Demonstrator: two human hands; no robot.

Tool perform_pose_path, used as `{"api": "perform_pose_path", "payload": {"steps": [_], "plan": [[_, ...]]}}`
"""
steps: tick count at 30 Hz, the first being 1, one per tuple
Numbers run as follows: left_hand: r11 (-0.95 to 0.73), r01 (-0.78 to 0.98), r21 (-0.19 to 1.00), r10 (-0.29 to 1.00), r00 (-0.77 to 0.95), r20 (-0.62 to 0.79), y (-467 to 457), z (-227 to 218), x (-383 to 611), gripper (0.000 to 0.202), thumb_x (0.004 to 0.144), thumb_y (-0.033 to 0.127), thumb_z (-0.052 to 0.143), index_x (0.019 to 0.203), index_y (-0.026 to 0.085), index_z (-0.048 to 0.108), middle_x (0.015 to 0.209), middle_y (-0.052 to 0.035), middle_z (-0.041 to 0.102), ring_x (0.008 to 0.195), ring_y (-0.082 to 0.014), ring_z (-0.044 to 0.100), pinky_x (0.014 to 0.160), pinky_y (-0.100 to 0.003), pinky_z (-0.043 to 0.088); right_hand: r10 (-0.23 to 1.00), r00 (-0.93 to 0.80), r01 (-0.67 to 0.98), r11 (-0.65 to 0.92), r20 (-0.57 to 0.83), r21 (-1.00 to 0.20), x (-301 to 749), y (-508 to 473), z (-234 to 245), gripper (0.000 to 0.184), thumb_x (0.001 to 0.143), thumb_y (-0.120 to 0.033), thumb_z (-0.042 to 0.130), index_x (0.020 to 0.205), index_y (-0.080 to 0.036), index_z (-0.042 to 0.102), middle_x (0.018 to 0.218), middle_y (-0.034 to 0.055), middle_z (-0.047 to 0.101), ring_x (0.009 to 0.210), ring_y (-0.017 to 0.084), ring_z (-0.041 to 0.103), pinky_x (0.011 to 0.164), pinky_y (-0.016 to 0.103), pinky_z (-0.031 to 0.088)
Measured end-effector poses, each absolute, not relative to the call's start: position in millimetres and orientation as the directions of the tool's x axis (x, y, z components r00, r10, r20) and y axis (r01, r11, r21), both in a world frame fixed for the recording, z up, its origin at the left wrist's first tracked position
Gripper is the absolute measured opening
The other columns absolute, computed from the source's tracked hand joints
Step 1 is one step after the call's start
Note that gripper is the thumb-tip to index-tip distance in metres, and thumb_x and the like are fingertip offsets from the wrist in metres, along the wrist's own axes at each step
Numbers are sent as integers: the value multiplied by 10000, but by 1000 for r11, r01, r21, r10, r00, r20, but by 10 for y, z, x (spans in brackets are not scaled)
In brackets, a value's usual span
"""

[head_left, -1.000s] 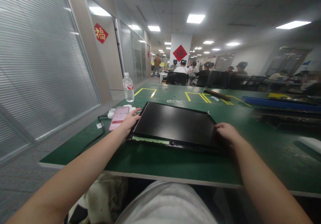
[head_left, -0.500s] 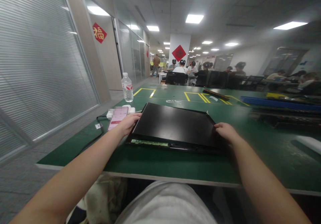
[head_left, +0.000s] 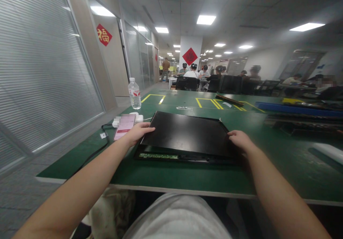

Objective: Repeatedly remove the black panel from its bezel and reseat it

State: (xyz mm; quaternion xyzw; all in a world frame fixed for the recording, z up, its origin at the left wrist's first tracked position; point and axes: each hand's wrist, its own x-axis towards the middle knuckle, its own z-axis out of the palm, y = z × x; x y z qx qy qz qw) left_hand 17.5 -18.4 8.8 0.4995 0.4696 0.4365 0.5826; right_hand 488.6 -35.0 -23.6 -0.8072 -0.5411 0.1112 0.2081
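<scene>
A glossy black display panel (head_left: 184, 132) lies a little askew over a dark frame (head_left: 206, 159) on the green table. Along the near side, a strip of green circuit board (head_left: 158, 156) shows in the gap between panel and frame. My left hand (head_left: 138, 132) grips the panel's left edge, its thumb on the top face and its other fingers partly hidden. At the opposite edge, my right hand (head_left: 238, 139) is closed in a pinch on the panel's side; its lower fingers are out of sight.
Left of the panel are a phone (head_left: 124, 126), a white charger (head_left: 139, 118) with a black cable (head_left: 103, 142), and a water bottle (head_left: 134, 94). A long dark strip (head_left: 229, 100), a blue bar (head_left: 294, 109) and a white object (head_left: 328, 152) lie to the right. Several people sit farther back.
My left thumb has come onto the panel's top face. The panel's near edge has shifted away and up slightly, so more of the circuit board and frame shows. My right hand keeps its hold.
</scene>
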Motion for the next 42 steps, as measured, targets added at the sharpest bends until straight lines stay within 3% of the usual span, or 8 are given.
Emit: {"api": "perform_pose_path", "payload": {"steps": [14, 19, 24, 29, 35, 38, 42], "plan": [[54, -42, 998, 986, 162, -47, -184, 111, 185, 423, 490, 273, 922, 860, 144, 762, 797, -86, 776, 680, -218, 708, 651, -312, 546, 918, 396, 817, -334, 36, -471, 4849, -373, -201, 377, 713, -118, 587, 1041, -176, 763, 1057, 96, 741, 956, 237, 690, 853, 296, 511], [-103, -92, 990, 983, 142, 116, -187, 151, 209, 540, 473, 356, 929, 943, 140, 777, 1122, -138, 747, 1012, -305, 685, 862, -372, 530, 893, 447, 765, -350, 54, -540, 4830, -389, -170, 472, 793, -217, 598, 1254, -139, 668, 1090, 129, 727, 915, 237, 694, 792, 294, 518], [-275, -75, 958, 952, 121, 283, -202, 173, 232, 508, 547, 352, 898, 1000, 155, 779, 1403, -139, 595, 1260, -352, 551, 1004, -414, 465, 876, 477, 666, -310, 67, -678, 4851, -374, -204, 322, 845, -313, 585, 1075, -160, 749, 1024, 130, 745, 947, 258, 695, 806, 315, 522], [-255, -155, 954, 960, 77, 269, -242, 227, 237, 641, 505, 349, 908, 1093, 156, 743, 1184, -114, 727, 1159, -331, 620, 960, -388, 497, 827, 556, 485, -243, 82, -840, 4829, -388, -163, 320, 790, -350, 657, 1015, -146, 758, 1074, 136, 739, 1002, 275, 686, 847, 338, 529], [-177, -184, 967, 984, -37, 173, -197, 280, 116, 567, 542, 413, 855, 1043, 168, 756, 860, -63, 782, 870, -310, 722, 704, -334, 552, 898, 426, 138, 52, 106, -989, 4746, -502, 67, 427, 794, -387, 628, 1180, -219, 700, 972, 60, 760, 936, 264, 706, 823, 367, 556], [-159, -167, 973, 987, -55, 152, -162, 254, 81, 518, 539, 420, 851, 991, 178, 773, 818, -53, 779, 826, -301, 725, 664, -322, 543, 930, 355, 7, 93, 89, -996, 4743, -589, 115, 399, 828, -473, 543, 1063, -208, 727, 892, 67, 754, 904, 283, 707, 796, 386, 564], [-192, -144, 971, 981, -56, 186, -110, 168, 88, 453, 559, 414, 852, 939, 178, 780, 862, -68, 777, 902, -292, 713, 747, -329, 539, 913, 404, -52, 81, 53, -995, 4764, -635, 103, 239, 767, -410, 583, 807, -207, 703, 686, 71, 704, 824, 289, 705, 765, 388, 569]]}}
